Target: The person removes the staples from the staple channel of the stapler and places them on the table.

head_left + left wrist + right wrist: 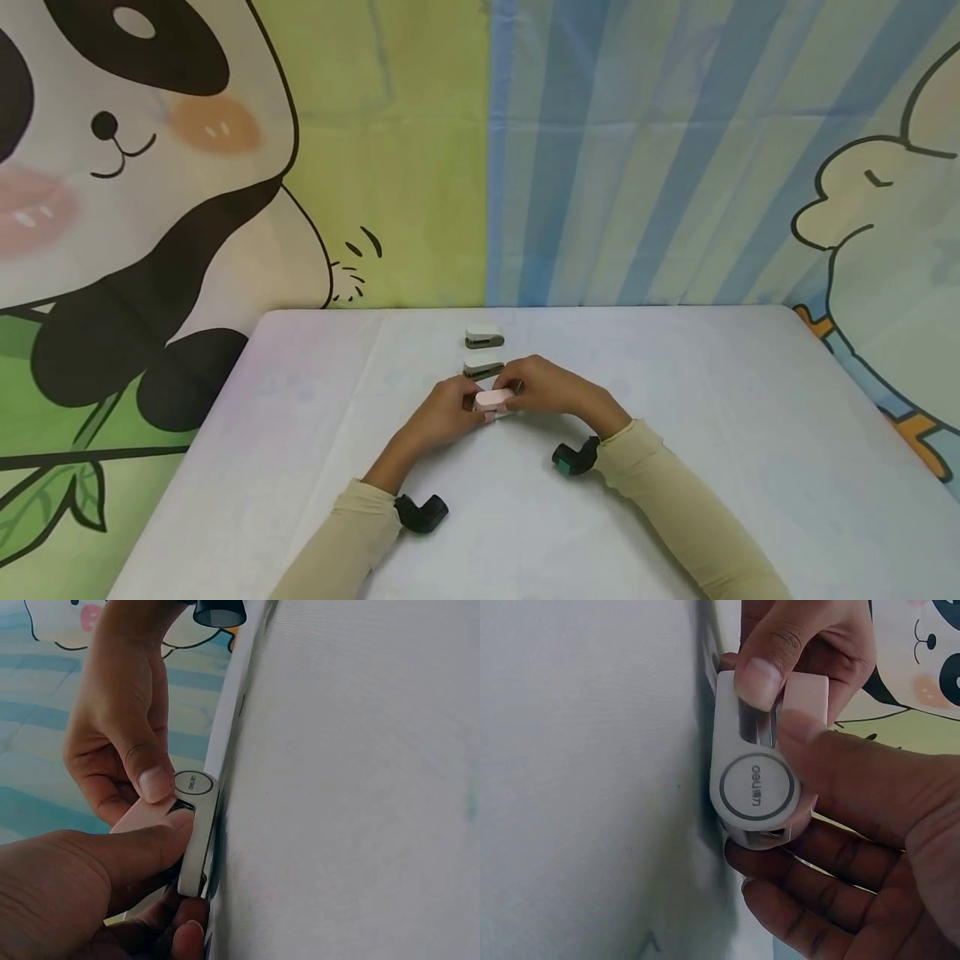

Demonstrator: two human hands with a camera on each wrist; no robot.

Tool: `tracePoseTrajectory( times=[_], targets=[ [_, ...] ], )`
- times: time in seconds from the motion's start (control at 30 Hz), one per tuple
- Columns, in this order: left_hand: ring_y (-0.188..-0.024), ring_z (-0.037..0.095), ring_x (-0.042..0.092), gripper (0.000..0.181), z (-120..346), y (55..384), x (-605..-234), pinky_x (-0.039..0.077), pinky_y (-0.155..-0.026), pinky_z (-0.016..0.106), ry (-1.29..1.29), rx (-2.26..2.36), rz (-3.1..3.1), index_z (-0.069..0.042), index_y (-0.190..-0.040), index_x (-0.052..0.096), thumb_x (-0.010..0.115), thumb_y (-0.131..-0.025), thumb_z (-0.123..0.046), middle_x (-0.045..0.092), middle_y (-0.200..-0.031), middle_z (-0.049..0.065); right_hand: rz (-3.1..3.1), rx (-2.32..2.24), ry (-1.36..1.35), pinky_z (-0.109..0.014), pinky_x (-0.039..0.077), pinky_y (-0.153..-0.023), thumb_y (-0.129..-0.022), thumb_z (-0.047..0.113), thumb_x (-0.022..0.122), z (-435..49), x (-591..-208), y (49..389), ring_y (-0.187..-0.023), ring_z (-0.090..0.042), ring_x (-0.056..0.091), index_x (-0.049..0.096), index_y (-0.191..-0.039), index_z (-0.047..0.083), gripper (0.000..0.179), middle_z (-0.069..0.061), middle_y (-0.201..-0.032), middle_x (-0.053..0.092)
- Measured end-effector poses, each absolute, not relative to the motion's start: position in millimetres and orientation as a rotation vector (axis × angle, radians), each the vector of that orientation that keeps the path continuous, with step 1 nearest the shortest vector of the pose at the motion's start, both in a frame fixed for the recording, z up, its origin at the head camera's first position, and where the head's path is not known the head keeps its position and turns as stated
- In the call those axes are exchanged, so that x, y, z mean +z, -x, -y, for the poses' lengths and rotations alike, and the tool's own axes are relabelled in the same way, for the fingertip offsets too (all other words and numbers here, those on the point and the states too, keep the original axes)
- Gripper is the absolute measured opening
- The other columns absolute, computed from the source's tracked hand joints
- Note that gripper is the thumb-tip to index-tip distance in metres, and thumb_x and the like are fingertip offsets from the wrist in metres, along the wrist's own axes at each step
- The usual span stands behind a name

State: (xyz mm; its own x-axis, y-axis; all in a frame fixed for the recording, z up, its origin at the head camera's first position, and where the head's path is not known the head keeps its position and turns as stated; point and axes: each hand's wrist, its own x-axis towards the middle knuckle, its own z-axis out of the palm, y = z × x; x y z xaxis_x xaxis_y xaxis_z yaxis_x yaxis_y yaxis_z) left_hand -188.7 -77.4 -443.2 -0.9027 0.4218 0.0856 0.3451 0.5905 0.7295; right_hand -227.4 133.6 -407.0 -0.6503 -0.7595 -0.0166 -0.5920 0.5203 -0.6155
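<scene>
Between the two hands, low over the middle of the white table, is a small stapler (pixel 492 399) with a pink body and a white base. My left hand (pixel 447 412) pinches one end, its thumb on the metal middle part in the right wrist view. The right hand (pixel 855 840) holds the other end near the round white disc (pixel 757 786), thumb on the pink part and fingers below. In the left wrist view the white base (pixel 196 847) stands at an angle to the pink body (pixel 142 816). The fingers hide parts of the stapler.
Just behind the hands lies a white-topped stapler with a dark base (pixel 482 367). A similar stapler (pixel 483 338) lies farther back near the table's rear edge. A cloth with cartoon drawings (pixel 420 167) hangs behind the white table (pixel 675 375). Black wrist cameras (pixel 422 514) jut from both sleeves.
</scene>
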Motion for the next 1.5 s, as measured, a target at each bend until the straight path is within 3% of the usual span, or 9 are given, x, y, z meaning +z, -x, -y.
tracePoseTrajectory(
  times=[0.23, 0.67, 0.93, 1.13, 1.23, 1.37, 1.5],
  targets=[
    [-0.064, 0.010, 0.053, 0.013, 80, 187, -439, 0.043, -0.055, 0.026, -0.629, 1.339, -2.610, -0.006, -0.097, 0.073, 0.075, -0.084, -0.009, 0.061, -0.076, -0.003, -2.428, -0.905, 1.127, -0.027, 0.050, -0.075, -0.086, 0.009, 0.075, -138, -403, 226, -0.088, -0.011, 0.061, 0.070, -0.101, 0.009, 0.016, 0.005, -0.096, 0.065],
    [-0.060, 0.010, 0.049, 0.015, 82, 189, -437, 0.040, -0.054, 0.026, -0.644, 1.283, -2.523, -0.007, -0.090, 0.069, 0.080, -0.080, -0.010, 0.059, -0.071, -0.002, -2.447, -0.782, 1.152, -0.028, 0.048, -0.078, -0.086, 0.012, 0.075, -133, -402, 219, -0.090, -0.007, 0.060, 0.070, -0.106, 0.010, 0.021, 0.007, -0.098, 0.065],
    [-0.065, 0.010, 0.052, 0.015, 85, 189, -436, 0.043, -0.057, 0.025, -0.736, 1.264, -2.458, -0.004, -0.090, 0.068, 0.079, -0.079, -0.005, 0.061, -0.075, -0.003, -2.602, -0.596, 1.275, -0.028, 0.046, -0.076, -0.081, 0.030, 0.081, -123, -397, 207, -0.084, -0.008, 0.058, 0.071, -0.102, 0.015, 0.028, 0.009, -0.095, 0.065],
    [-0.062, 0.010, 0.044, 0.016, 88, 189, -436, 0.036, -0.055, 0.026, -0.771, 1.241, -2.426, -0.008, -0.088, 0.065, 0.079, -0.081, -0.008, 0.052, -0.069, -0.004, -2.581, -0.520, 1.426, -0.026, 0.045, -0.076, -0.083, 0.029, 0.079, -117, -395, 200, -0.086, -0.009, 0.055, 0.069, -0.118, 0.017, 0.038, 0.006, -0.099, 0.061],
    [-0.061, 0.010, 0.042, 0.016, 88, 189, -436, 0.034, -0.055, 0.026, -0.763, 1.232, -2.418, -0.008, -0.084, 0.062, 0.077, -0.081, -0.007, 0.046, -0.067, -0.003, -2.556, -0.441, 1.541, -0.024, 0.043, -0.071, -0.087, 0.026, 0.076, -116, -396, 198, -0.081, -0.009, 0.050, 0.069, -0.120, 0.020, 0.034, 0.004, -0.095, 0.053],
    [-0.059, 0.009, 0.045, 0.016, 88, 190, -436, 0.037, -0.053, 0.026, -0.739, 1.242, -2.400, -0.008, -0.081, 0.060, 0.077, -0.081, -0.005, 0.050, -0.065, -0.003, -2.524, -0.473, 1.597, -0.023, 0.042, -0.068, -0.090, 0.019, 0.072, -115, -397, 198, -0.077, -0.010, 0.048, 0.071, -0.106, 0.021, 0.016, 0.003, -0.092, 0.049],
    [-0.058, 0.010, 0.046, 0.016, 88, 191, -436, 0.038, -0.052, 0.027, -0.739, 1.247, -2.389, -0.007, -0.079, 0.060, 0.075, -0.081, -0.003, 0.051, -0.065, -0.002, -2.504, -0.524, 1.569, -0.022, 0.042, -0.067, -0.091, 0.016, 0.071, -114, -397, 198, -0.074, -0.010, 0.048, 0.071, -0.103, 0.020, 0.014, 0.003, -0.090, 0.047]
  ],
)
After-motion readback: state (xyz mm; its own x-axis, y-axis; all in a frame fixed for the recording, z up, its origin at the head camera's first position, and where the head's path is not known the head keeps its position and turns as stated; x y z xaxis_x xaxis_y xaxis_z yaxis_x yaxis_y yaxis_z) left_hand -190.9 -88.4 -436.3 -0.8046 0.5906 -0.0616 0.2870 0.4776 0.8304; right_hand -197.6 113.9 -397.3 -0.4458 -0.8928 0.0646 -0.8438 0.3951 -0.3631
